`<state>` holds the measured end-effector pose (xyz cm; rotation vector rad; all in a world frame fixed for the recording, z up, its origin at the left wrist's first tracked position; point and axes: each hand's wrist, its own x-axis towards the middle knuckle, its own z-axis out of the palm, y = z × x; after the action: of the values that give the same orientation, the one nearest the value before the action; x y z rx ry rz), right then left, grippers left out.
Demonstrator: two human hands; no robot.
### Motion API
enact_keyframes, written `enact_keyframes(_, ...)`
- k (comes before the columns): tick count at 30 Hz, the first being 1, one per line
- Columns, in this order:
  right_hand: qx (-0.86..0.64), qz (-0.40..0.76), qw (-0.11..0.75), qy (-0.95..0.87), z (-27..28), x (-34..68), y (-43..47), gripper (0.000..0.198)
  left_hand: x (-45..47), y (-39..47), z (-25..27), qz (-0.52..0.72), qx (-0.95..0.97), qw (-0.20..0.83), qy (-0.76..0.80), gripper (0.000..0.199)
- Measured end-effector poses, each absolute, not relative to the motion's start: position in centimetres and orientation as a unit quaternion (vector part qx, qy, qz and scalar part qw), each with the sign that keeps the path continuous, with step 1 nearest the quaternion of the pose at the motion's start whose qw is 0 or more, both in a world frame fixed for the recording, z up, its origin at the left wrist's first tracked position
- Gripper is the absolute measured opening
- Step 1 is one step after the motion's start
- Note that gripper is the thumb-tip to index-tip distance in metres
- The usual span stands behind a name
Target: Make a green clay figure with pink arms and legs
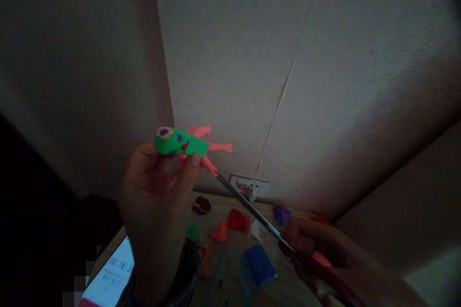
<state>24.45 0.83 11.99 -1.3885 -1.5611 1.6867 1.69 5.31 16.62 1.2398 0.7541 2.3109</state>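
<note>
A small clay figure [180, 143] has a green body with purple and red spots, an orange-and-purple flower shape at its left end, and salmon-pink limbs. My left hand [158, 196] pinches it between thumb and fingers, raised above the table. One pink limb ends in tiny fingers and points right. In my right hand [342, 264] is a pair of scissors [252, 207] with a dark red handle. Their long narrow blades look closed together, and the tip meets the end of the lower pink limb. My right fingers partly hide the handle.
On the wooden table below lie a brown clay piece [202, 204], red clay [237, 219], a salmon piece [219, 232], a blue packet [260, 266] and a purple packet [282, 214]. A phone [111, 276] showing a timer is at lower left. The wall behind bears a socket [262, 188].
</note>
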Motion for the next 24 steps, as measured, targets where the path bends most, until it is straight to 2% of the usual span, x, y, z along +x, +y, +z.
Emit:
enact_keyframes(7, -0.499, 0.625, 0.23, -0.555, 11.77, 24.61, 0.78, 0.036, 1.62, 5.32, 16.66, 0.82, 0.451, 0.205, 0.288, 0.017)
enact_keyframes(12, -0.506, 0.606, 0.247, -0.562, 12.1, 24.9, 0.69, 0.046, 1.57, 5.29, 16.69, 0.822, 0.448, 0.205, 0.287, 0.019)
enact_keyframes(17, -0.501, 0.621, 0.235, -0.555, 12.3, 24.53, 0.59, 0.039, 1.65, 5.1, 16.76, 0.823, 0.448, 0.207, 0.282, 0.018)
enact_keyframes(24, -0.49, 0.624, 0.227, -0.565, 12.5, 24.47, 0.65, 0.04, 1.61, 5.05, 16.76, 0.821, 0.443, 0.212, 0.29, 0.018)
